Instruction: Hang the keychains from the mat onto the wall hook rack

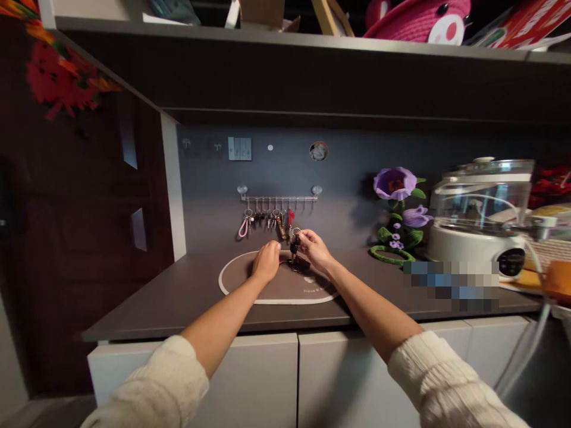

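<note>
My right hand (pixel 316 248) pinches a bunch of keys (pixel 294 245) by its ring, just below the hook rail (pixel 279 198). The keys hang over a brown oval mat (pixel 276 291) with a pale rim. Left of them is my left hand (pixel 266 260), low over the mat with its fingers curled closed; whatever it may hold is hidden. Beneath the keys a small dark object (pixel 300 264) shows, its kind unclear. On the rail hang several other key bunches, one with a pink loop (pixel 243 227), and a red cord (pixel 291 217) right above the held keys.
A purple knitted flower (pixel 395 183) and a clear-topped white appliance (pixel 473 238) stand on the dark counter (pixel 169 297) to the right. Overhead runs a loaded shelf (pixel 267 35). Cabinet doors (pixel 250 380) lie below, and a dark door (pixel 89 238) is at left.
</note>
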Demonstrator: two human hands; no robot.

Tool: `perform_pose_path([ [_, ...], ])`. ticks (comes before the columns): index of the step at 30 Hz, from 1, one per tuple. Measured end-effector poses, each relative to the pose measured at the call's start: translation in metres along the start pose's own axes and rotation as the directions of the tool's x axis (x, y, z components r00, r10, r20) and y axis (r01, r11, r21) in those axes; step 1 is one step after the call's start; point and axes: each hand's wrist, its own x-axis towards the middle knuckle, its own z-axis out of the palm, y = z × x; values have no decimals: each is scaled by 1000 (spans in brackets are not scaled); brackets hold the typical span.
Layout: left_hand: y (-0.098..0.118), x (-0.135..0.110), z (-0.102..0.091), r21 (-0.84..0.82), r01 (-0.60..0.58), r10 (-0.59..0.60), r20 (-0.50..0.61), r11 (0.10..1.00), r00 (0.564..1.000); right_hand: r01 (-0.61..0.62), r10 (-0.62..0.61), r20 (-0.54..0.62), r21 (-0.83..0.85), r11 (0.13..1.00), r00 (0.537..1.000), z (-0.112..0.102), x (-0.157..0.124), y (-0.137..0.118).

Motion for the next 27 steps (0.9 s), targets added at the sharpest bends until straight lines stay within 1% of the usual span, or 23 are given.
perform_pose_path([
  [3, 0, -1, 1, -4, -5, 5, 11, 1000, 1000, 14, -11, -53, 40, 999, 999, -2, 6, -6],
  [8, -1, 0, 4, -3, 2, -2, 21, 1000, 1000, -15, 26, -111, 96, 995, 994, -6, 23, -22],
  [10, -1, 0, 4, -4, 5, -5, 22, 1000, 1000, -15, 29, -149, 97, 995, 988, -7, 32, -28],
  [15, -1, 1, 5, -11, 6, -6, 24, 1000, 1000, -22, 34, -200, 61, 998, 979, -7, 54, -37],
  [21, -1, 2, 6, -16, 22, -21, 17, 1000, 1000, -60, 62, -256, 16, 998, 965, -1, 73, -40],
  [27, -3, 2, 7, -13, 29, -29, 9, 999, 1000, -85, 81, -295, -2, 996, 952, 2, 92, -35],
])
